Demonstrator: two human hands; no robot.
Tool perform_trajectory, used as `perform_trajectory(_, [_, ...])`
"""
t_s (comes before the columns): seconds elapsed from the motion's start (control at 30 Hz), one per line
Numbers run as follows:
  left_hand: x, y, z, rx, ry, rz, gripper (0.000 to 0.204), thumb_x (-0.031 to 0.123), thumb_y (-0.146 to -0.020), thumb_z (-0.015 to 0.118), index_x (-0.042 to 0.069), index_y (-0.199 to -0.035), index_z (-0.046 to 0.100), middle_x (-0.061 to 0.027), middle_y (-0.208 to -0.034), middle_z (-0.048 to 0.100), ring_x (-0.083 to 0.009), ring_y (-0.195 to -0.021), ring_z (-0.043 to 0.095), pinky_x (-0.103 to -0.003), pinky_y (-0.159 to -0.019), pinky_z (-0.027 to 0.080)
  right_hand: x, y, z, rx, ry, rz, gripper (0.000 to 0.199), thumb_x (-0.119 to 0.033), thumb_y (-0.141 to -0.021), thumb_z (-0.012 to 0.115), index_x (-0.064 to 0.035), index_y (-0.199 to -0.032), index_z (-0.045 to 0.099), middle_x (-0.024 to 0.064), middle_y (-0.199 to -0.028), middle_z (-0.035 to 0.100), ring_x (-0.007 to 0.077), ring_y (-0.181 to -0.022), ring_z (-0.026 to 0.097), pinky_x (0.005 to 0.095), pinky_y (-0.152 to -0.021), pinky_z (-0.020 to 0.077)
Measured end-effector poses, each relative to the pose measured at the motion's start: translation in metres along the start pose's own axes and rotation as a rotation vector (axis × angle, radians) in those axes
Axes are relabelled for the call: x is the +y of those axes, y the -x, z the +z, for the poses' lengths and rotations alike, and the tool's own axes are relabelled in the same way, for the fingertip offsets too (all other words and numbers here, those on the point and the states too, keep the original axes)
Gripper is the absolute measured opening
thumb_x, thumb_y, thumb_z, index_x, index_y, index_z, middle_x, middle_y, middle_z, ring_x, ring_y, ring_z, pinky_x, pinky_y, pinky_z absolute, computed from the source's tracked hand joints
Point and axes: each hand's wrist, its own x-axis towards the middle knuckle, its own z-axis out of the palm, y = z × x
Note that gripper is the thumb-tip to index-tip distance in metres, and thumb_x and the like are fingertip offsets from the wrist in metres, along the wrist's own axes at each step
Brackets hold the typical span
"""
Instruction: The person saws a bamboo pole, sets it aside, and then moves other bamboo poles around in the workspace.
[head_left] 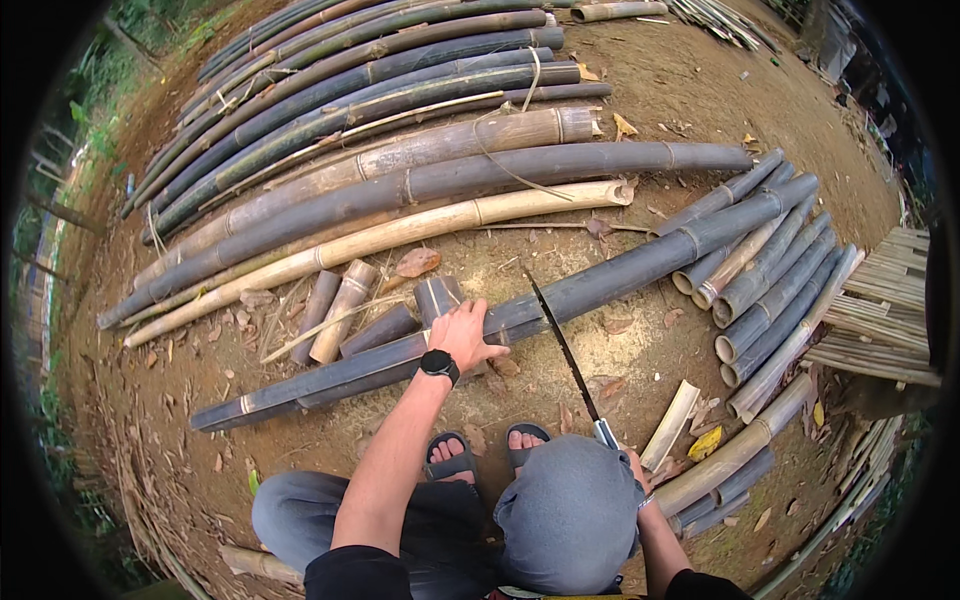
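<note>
A long dark bamboo pole (620, 268) lies slantwise in front of me, its far right end resting over several cut bamboo pieces (757, 290). My left hand (465, 338), a black watch at its wrist, presses down on the pole and grips it, thumb stretched to the right. Just right of that hand, a hand saw (571, 362) with a thin dark blade crosses the pole. My right hand (637, 472) is closed at the saw's light handle (605, 433), partly hidden by my knee. Pale sawdust (625, 345) covers the ground around the blade.
Many long bamboo poles (400, 185) lie in rows beyond. Short bamboo offcuts (342, 310) sit behind the pole near my left hand. A split piece (670, 425) and a thick pole (740, 450) lie at right, beside a slatted bamboo stack (885, 305). My sandalled feet (450, 455) are close below the pole.
</note>
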Motion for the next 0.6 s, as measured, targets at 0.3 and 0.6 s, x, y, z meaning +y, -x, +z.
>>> perform_trajectory(0.3, [-0.027,-0.015,-0.012,0.179,-0.057,0.082,0.052,0.060,-0.086,0.064,0.011,-0.104,0.070,-0.0112,-0.095,0.069,-0.0316,-0.085,0.069,-0.042,-0.070,0.054,-0.020,-0.011,-0.013,-0.034,0.184,-0.043,0.033,-0.026,-0.089,0.074,0.0055,-0.090,0.064,0.0227,-0.071,0.064,0.0214,-0.060,0.058,0.0403,-0.062,0.0490])
perform_trajectory(0.6, [-0.097,-0.057,-0.040,0.186,-0.151,-0.040,0.053,0.038,-0.089,0.067,0.003,-0.126,0.052,-0.0210,-0.126,0.058,-0.0371,-0.117,0.058,-0.046,-0.097,0.048,-0.030,-0.006,0.006,-0.005,0.088,0.000,0.037,-0.030,-0.087,0.076,0.0050,-0.093,0.064,0.0231,-0.075,0.065,0.0312,-0.065,0.063,0.0404,-0.067,0.0506])
